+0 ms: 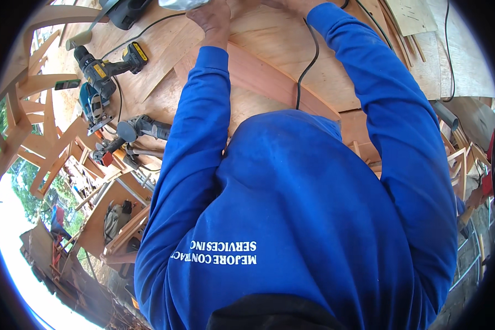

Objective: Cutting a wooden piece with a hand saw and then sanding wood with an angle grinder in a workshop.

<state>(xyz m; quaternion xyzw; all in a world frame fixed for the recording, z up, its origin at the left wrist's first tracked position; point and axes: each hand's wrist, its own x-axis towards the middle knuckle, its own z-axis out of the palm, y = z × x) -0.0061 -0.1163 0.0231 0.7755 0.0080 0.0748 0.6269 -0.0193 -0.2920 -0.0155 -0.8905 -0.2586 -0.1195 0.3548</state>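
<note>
Both my arms, in blue sleeves, reach to the top edge of the head view, over a plywood work surface (264, 36). My left hand (212, 19) is bent over and looks closed, beside a shiny white thing (182, 4). The top edge cuts off its fingertips, so what it grips is hidden. Only the lower part of my right hand (294, 4) shows at that edge, its fingers out of sight. Between my forearms a reddish wooden board (269, 77) lies slantwise, with a black cord (308, 71) running across it.
Left of my left arm lie a cordless drill (102, 74), a teal jigsaw (93, 107) and a grey power tool (143, 127). Curved wooden frames (52, 115) stand at the far left. Thin wood strips (399, 33) and a thin sheet (412, 16) lie at the upper right.
</note>
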